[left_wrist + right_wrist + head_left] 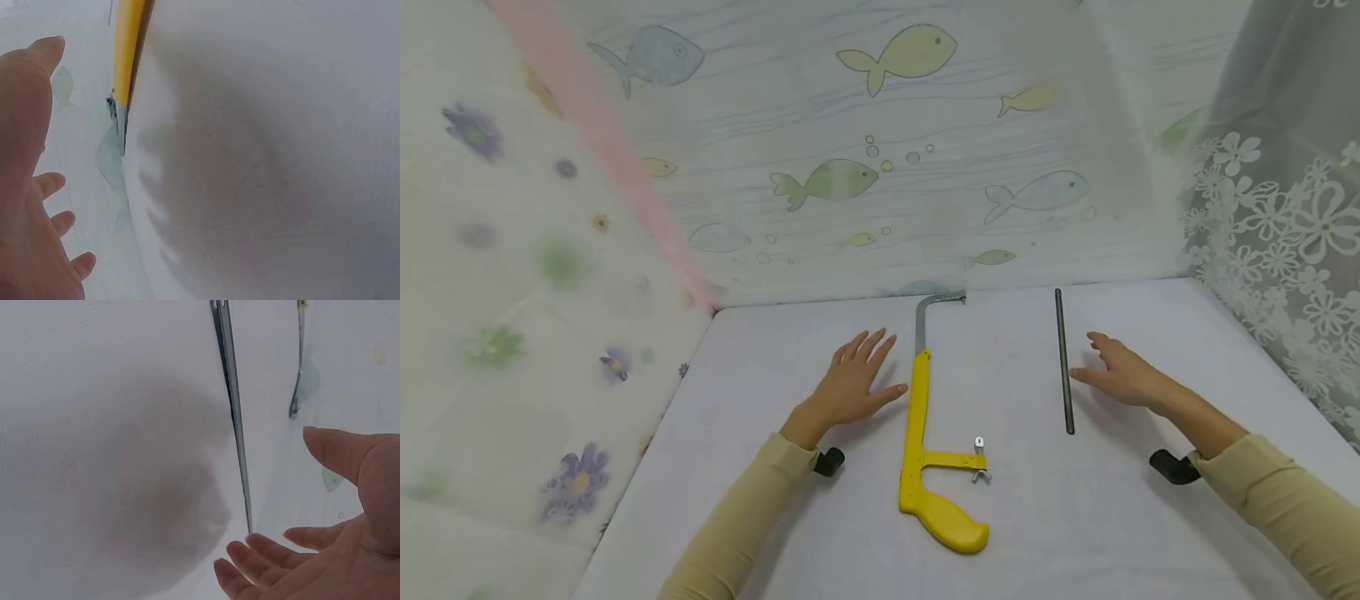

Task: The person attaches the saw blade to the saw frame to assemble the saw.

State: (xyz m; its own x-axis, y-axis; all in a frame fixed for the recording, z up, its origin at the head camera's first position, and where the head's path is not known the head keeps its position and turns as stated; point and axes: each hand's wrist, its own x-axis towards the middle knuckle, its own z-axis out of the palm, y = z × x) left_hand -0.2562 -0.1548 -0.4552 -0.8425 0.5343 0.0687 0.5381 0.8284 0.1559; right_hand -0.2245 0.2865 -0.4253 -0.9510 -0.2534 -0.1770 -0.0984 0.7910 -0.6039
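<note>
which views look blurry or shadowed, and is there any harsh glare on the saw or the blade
Head view: even, soft light, no harsh glare on the yellow-handled hacksaw frame or the thin dark metal blade; the patterned curtains blur towards the edges. Left wrist view: the left hand is close and soft, with a broad faint shadow on the white table. Right wrist view: the right hand is blurred, with a dim shadow left of the blade.

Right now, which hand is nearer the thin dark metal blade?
Right. The right hand hovers open just right of the thin dark metal blade; the left hand lies beyond the yellow hacksaw frame.
</note>
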